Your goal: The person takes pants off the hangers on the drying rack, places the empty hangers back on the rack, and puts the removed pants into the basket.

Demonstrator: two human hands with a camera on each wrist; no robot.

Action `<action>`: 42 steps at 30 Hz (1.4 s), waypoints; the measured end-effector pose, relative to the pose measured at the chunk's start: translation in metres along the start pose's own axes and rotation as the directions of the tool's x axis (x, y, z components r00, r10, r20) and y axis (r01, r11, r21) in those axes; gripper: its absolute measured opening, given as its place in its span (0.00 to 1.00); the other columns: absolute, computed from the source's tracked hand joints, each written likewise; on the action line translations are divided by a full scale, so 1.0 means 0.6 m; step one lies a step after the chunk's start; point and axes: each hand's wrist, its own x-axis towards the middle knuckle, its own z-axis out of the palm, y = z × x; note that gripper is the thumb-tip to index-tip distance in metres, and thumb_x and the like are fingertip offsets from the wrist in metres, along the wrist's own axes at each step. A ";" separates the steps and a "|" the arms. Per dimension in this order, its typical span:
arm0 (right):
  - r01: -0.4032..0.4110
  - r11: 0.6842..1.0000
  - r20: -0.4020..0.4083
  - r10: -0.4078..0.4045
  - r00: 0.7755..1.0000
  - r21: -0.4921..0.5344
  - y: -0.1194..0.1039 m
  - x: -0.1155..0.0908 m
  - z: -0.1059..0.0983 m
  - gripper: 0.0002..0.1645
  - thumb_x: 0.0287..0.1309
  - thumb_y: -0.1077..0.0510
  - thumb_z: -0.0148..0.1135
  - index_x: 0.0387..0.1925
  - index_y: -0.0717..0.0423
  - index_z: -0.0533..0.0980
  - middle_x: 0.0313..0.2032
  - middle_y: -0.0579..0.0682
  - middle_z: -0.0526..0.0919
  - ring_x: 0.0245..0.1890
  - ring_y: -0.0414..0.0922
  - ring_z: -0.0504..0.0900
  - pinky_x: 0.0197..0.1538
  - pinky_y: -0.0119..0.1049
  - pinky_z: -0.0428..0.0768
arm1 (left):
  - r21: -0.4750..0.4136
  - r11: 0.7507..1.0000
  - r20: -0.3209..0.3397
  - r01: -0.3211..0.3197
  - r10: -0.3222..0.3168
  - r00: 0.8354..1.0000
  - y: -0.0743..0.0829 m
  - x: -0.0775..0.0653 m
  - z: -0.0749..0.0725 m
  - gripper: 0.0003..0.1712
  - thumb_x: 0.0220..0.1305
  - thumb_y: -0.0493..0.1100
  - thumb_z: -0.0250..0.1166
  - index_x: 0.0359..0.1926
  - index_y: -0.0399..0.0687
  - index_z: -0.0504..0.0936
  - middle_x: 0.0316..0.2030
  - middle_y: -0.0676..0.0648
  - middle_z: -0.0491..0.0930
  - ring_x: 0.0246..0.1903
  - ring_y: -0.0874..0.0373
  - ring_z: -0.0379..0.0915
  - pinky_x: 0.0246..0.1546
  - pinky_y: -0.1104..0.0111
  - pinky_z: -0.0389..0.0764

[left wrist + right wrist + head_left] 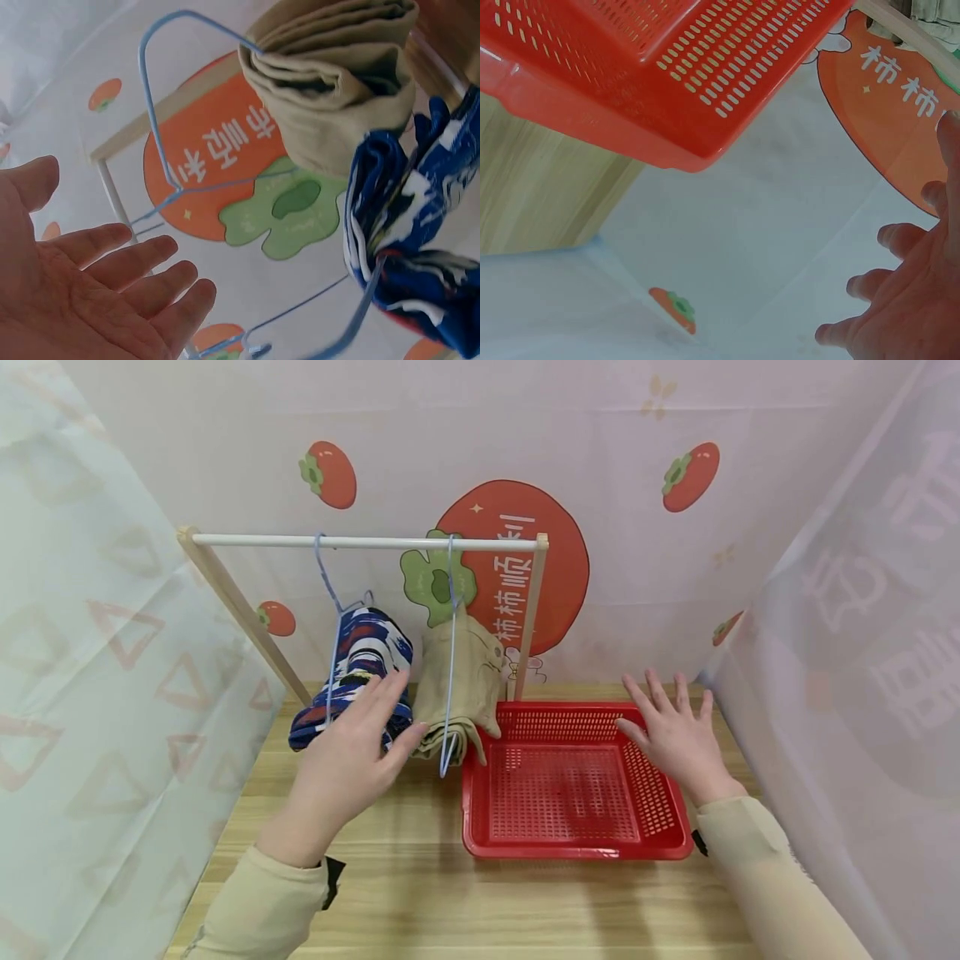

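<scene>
My left hand [351, 750] is held up with its fingers extended and nothing in it, overlapping the patterned garment in the head view. That blue, white and red garment [420, 217] hangs folded over a light blue hanger [323, 578]. Beside it a folded khaki garment [459, 681] hangs on a second blue hanger [451, 578]. Both hangers hook onto the white rail of a small wooden rack [262, 540]. With fingers spread, my right hand [678, 742] hovers over the right side of a red plastic basket [577, 853], holding nothing.
The basket stands on a wood-grain table [420, 893], right of the rack. A pale cloth backdrop [600, 410] with printed persimmons closes off the back, and cloth walls [862, 652] rise at both sides.
</scene>
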 end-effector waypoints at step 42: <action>0.117 0.993 0.015 -0.116 0.993 -0.007 -0.046 0.009 0.049 0.45 0.72 0.40 0.59 0.81 0.45 0.52 0.79 0.60 0.52 0.77 0.70 0.47 0.72 0.75 0.46 | -0.255 0.920 -0.119 0.298 -0.336 0.934 0.011 0.025 0.125 0.19 0.79 0.47 0.49 0.52 0.45 0.85 0.34 0.37 0.86 0.35 0.31 0.83 0.39 0.38 0.81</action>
